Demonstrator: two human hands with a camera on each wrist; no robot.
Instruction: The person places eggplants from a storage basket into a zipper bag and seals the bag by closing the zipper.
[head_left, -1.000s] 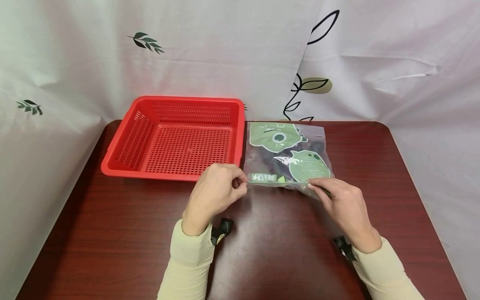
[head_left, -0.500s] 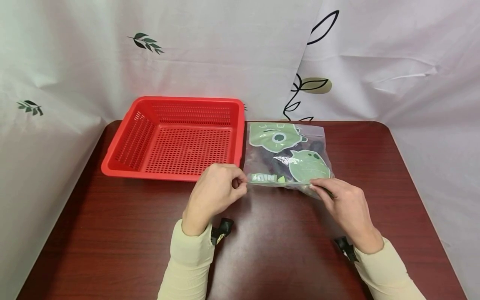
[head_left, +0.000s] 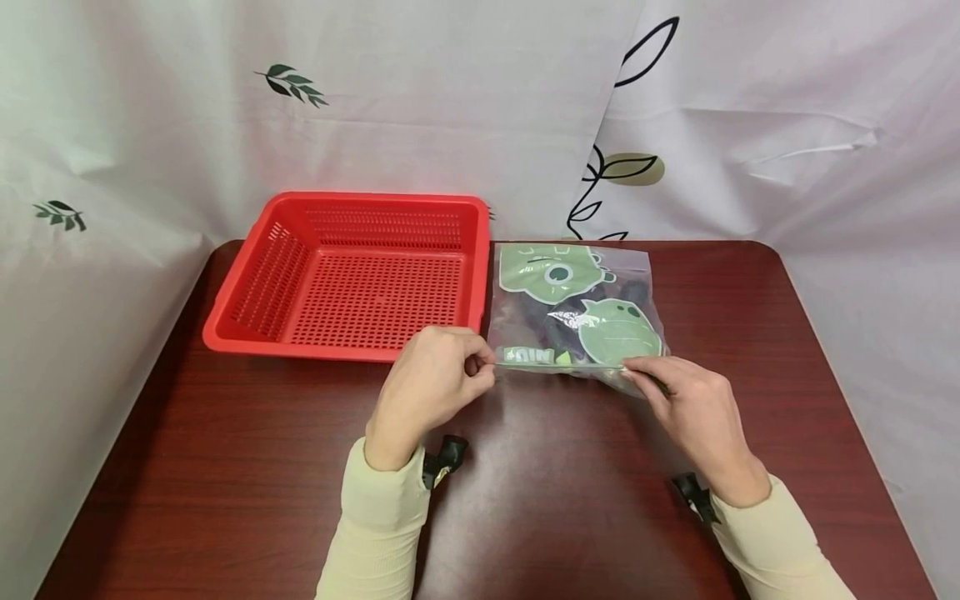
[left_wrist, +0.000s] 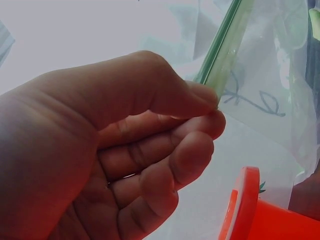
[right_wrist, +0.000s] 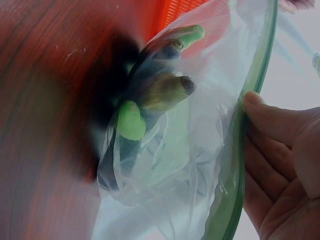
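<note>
A clear zip bag (head_left: 525, 312) printed with green cartoon figures lies at the table's back edge, its green zip strip (head_left: 555, 367) along the near side. My left hand (head_left: 431, 379) pinches the strip's left end between thumb and forefinger. Farther right, my right hand (head_left: 690, 408) pinches the same strip near the bag's right corner. The right wrist view shows dark, long things inside the bag with a brownish tip (right_wrist: 167, 92) and a bright green piece (right_wrist: 131, 121); their exact kind is unclear through the plastic. Fingers partly cover both ends of the strip.
A red perforated plastic basket (head_left: 375, 300) stands left of the bag, its right rim close to the bag and my left hand. Beneath is a dark red wooden table (head_left: 555, 500). White leaf-patterned cloth (head_left: 420, 100) hangs behind and at both sides.
My right hand has slid slightly to the right along the zip strip. The left hand, bag and basket look the same.
</note>
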